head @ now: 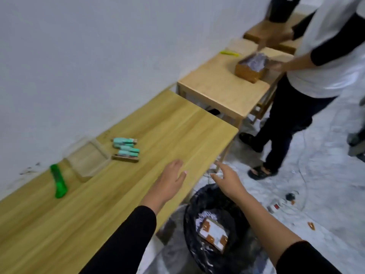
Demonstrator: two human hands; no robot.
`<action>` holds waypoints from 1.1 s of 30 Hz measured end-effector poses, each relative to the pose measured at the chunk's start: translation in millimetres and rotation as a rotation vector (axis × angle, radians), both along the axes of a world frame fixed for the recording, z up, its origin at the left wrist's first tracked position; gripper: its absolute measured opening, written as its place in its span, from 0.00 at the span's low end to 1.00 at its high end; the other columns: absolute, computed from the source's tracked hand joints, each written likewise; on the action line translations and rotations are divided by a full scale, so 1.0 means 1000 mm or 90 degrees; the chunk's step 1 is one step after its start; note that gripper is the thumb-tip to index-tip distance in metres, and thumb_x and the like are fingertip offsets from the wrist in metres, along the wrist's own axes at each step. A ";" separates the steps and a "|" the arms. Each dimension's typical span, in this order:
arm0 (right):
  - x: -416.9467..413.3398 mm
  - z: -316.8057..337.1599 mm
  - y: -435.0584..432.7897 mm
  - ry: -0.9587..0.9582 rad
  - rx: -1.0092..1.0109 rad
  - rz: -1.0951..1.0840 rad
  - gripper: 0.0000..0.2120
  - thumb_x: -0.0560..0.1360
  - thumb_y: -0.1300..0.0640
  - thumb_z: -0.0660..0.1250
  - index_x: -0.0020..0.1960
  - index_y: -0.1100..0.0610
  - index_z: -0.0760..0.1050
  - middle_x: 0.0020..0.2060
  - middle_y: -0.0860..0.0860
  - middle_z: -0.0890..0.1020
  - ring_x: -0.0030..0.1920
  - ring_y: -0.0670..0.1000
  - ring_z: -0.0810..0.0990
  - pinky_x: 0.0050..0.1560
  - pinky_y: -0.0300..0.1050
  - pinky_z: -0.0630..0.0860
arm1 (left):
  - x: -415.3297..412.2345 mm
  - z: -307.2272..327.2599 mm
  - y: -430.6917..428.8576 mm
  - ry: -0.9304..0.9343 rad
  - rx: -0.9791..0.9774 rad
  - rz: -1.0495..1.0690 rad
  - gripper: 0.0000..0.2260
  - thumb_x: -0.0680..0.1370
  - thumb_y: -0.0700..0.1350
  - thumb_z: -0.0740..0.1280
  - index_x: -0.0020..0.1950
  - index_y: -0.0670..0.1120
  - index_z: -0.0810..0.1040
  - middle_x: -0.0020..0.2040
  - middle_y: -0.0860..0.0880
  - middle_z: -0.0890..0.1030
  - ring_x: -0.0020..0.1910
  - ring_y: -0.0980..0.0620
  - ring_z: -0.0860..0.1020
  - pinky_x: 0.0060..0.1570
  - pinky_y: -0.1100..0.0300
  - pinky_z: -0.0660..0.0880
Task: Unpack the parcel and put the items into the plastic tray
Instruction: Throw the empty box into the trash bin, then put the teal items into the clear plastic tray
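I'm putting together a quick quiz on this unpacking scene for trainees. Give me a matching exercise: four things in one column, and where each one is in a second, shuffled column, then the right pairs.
Things:
1. green cutter
2. clear plastic tray
3. teal packets
4. torn wrapping

Places:
A. inside the black bin bag on the floor
B. on the table, just right of the tray
C. on the table, left of the tray
D. on the table, between the cutter and the packets

Pairs: 1-C, 2-D, 3-B, 4-A
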State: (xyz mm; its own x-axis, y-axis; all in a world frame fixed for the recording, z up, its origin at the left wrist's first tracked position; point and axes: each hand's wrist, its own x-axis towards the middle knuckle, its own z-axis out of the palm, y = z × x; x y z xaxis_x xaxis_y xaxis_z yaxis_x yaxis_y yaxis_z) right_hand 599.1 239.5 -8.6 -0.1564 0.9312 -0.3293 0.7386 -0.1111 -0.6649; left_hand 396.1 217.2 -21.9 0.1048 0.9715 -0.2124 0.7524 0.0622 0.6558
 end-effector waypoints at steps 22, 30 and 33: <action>-0.296 -0.071 0.142 -0.148 0.140 0.562 0.54 0.64 0.34 0.69 0.76 0.53 0.41 0.76 0.52 0.48 0.76 0.55 0.48 0.75 0.51 0.49 | -0.245 -0.052 0.016 -0.209 0.014 0.792 0.24 0.82 0.44 0.52 0.76 0.43 0.49 0.77 0.47 0.53 0.76 0.50 0.54 0.67 0.67 0.52; -0.318 -0.086 0.155 -0.139 0.162 0.466 0.45 0.67 0.40 0.67 0.75 0.50 0.46 0.67 0.57 0.64 0.66 0.58 0.63 0.68 0.53 0.64 | -0.239 -0.063 0.020 -0.260 0.109 0.819 0.23 0.82 0.41 0.49 0.77 0.49 0.49 0.77 0.52 0.52 0.75 0.52 0.55 0.71 0.61 0.56; -0.323 -0.086 0.157 -0.135 0.178 0.434 0.44 0.67 0.41 0.68 0.74 0.51 0.49 0.64 0.59 0.67 0.63 0.58 0.65 0.66 0.53 0.64 | -0.237 -0.062 0.021 -0.244 0.118 0.823 0.23 0.82 0.41 0.50 0.77 0.50 0.49 0.77 0.52 0.53 0.75 0.50 0.58 0.71 0.56 0.59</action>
State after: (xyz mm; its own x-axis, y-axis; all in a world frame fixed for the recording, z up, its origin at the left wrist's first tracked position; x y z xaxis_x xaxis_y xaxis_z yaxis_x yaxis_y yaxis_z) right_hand 275.9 396.2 -94.2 -0.6863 0.7040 -0.1827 0.6981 0.5671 -0.4371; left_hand 158.9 237.7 -84.3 -0.8717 0.4310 -0.2333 -0.0060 0.4667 0.8844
